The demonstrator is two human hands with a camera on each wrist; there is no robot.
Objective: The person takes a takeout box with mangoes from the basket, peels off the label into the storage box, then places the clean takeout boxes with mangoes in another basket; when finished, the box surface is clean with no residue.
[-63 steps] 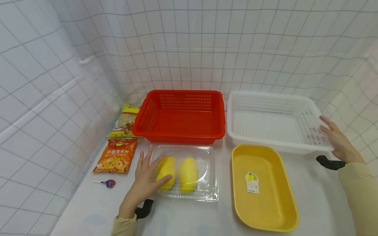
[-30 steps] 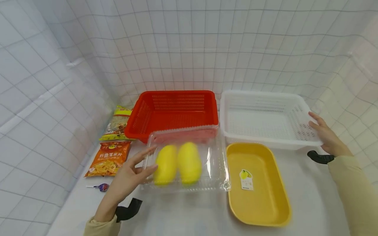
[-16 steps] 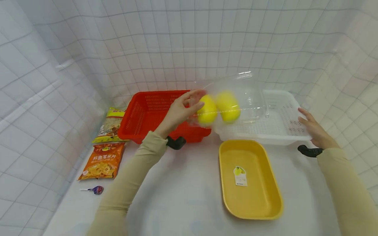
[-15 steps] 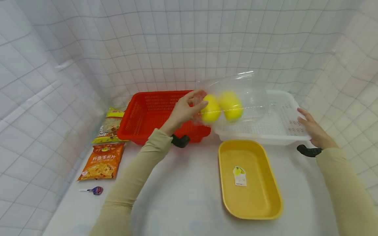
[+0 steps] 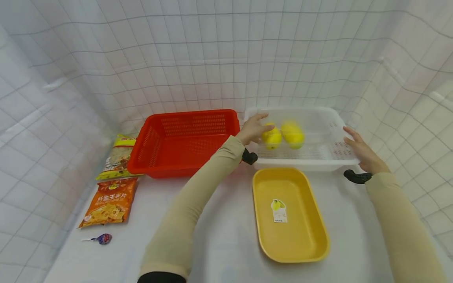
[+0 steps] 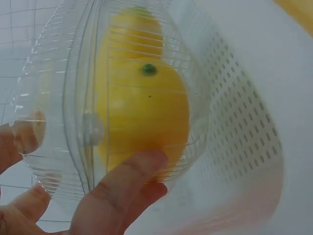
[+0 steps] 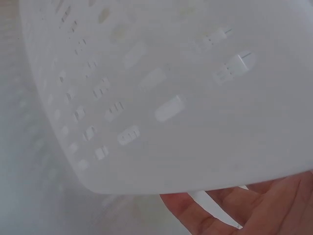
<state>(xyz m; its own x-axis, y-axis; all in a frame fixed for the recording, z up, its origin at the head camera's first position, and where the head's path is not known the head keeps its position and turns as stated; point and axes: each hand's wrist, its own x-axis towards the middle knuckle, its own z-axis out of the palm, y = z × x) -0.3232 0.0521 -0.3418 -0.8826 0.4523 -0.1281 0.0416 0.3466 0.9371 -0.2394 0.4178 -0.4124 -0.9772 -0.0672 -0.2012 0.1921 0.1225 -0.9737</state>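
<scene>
My left hand point(image 5: 252, 129) grips the left end of a clear plastic clamshell box point(image 6: 78, 103). Inside the box are two yellow mango-shaped fruits point(image 5: 293, 135), one showing a green stem spot in the left wrist view. The box is low within the white perforated basket point(image 5: 308, 165), its floor and side holes close by in that same view. At the basket's right end, my right hand point(image 5: 366, 155) holds the rim, its fingertips hidden behind the edge in the right wrist view.
A red basket point(image 5: 184, 173) stands left of the white one. In front is a yellow tray point(image 5: 291, 239) with a lemon-picture sticker. Far left lie a yellow-and-clear snack bag point(image 5: 118, 157), an orange chip bag point(image 5: 109, 200) and a lollipop point(image 5: 104, 238).
The boxed fruit has been lifted from the table in front of the red basket, carried right and lowered into the white basket by my left hand. My right hand has stayed at the rim.
</scene>
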